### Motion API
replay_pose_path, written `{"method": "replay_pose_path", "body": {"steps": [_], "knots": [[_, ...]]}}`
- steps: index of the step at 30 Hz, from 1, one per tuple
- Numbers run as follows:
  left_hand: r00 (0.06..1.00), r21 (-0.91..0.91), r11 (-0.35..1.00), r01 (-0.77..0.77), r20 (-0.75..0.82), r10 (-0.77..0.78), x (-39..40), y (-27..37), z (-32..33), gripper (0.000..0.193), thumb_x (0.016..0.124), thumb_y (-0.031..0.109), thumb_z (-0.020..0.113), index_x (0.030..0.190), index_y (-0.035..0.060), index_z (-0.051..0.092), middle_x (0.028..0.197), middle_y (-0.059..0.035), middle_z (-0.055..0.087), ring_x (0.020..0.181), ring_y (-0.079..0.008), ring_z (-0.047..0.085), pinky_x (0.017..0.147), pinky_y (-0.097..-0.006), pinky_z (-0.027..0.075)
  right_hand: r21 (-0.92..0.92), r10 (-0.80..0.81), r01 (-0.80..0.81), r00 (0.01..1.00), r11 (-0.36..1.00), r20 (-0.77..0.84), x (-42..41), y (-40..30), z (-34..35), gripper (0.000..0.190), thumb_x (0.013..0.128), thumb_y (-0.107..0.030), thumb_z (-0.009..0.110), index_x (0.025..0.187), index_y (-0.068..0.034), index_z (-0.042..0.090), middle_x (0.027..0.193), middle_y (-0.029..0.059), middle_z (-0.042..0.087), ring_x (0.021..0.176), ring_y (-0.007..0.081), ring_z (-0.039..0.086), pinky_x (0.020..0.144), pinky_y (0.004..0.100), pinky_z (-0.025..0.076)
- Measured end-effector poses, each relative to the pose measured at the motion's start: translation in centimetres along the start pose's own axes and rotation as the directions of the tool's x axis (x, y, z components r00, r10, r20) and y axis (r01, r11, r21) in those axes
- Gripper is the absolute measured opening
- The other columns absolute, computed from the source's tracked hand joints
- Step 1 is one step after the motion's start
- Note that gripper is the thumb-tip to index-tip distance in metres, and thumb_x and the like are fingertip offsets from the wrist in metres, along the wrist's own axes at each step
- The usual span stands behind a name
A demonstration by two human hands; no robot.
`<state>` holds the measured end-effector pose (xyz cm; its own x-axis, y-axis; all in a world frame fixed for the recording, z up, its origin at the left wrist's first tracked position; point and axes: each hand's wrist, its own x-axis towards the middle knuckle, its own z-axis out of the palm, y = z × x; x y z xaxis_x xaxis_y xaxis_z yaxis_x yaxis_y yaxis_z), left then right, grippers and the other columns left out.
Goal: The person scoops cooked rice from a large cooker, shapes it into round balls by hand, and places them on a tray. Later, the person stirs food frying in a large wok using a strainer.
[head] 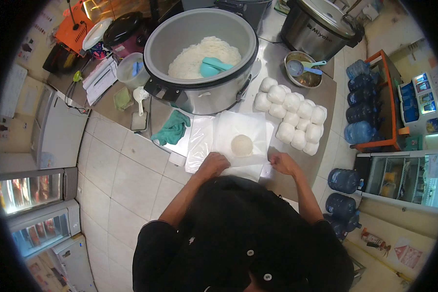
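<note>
A round, flat-looking mound of cooked rice (242,145) lies on a white wrapping-paper sheet (237,122) in front of me. My left hand (215,164) has its fingers curled on the sheet's near left corner. At the near right corner, my right hand (282,163) pinches the paper's edge. Beside the sheet on the left lies a stack of clear plastic sheets (200,140). Several white wrapped bundles (292,102) sit piled to the right. Beyond the paper stands a large open rice cooker (204,95) with rice (189,60) and a turquoise scoop (210,69) inside.
A green cloth (172,127) lies left of the plastic. The metal bowl (303,80) at back right holds ladles. Another large rice cooker (312,34) stands behind it. A white spoon (140,98) and plastic tub (131,71) are at left. Water jugs (345,180) stand right.
</note>
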<state>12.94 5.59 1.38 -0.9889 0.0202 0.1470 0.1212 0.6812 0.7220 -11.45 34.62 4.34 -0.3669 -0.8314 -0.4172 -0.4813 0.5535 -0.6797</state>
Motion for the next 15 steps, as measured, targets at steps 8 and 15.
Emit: {"method": "replay_pose_path", "body": {"steps": [8,15], "knots": [[0.999,-0.021,0.998,-0.052,-0.008,0.052,-0.9,-1.6,1.8,0.003,0.087,0.015,0.068,0.089,0.0133,0.068,0.089,-0.0051,0.063,0.092,-0.0273,0.060,0.085,-0.0413,0.043,0.006,-0.062,0.085,0.768,0.996,-0.637,0.1,-11.1,-13.1,0.021,0.076,0.007,0.073,0.074,-0.002,0.054,0.075,0.0044,0.057,0.075,0.0154,0.055,0.074,0.0311,0.048],[0.997,-0.037,0.996,-0.076,-0.020,0.075,-0.9,-2.9,2.7,0.004,0.087,0.018,0.068,0.089,0.0142,0.068,0.088,-0.0041,0.063,0.093,-0.0261,0.061,0.084,-0.0413,0.043,-0.220,-0.483,0.455,0.613,0.863,-0.625,9.2,-32.2,-22.5,0.016,0.083,0.000,0.071,0.081,0.001,0.056,0.104,0.0105,0.072,0.095,0.0213,0.065,0.088,0.0317,0.048]]}}
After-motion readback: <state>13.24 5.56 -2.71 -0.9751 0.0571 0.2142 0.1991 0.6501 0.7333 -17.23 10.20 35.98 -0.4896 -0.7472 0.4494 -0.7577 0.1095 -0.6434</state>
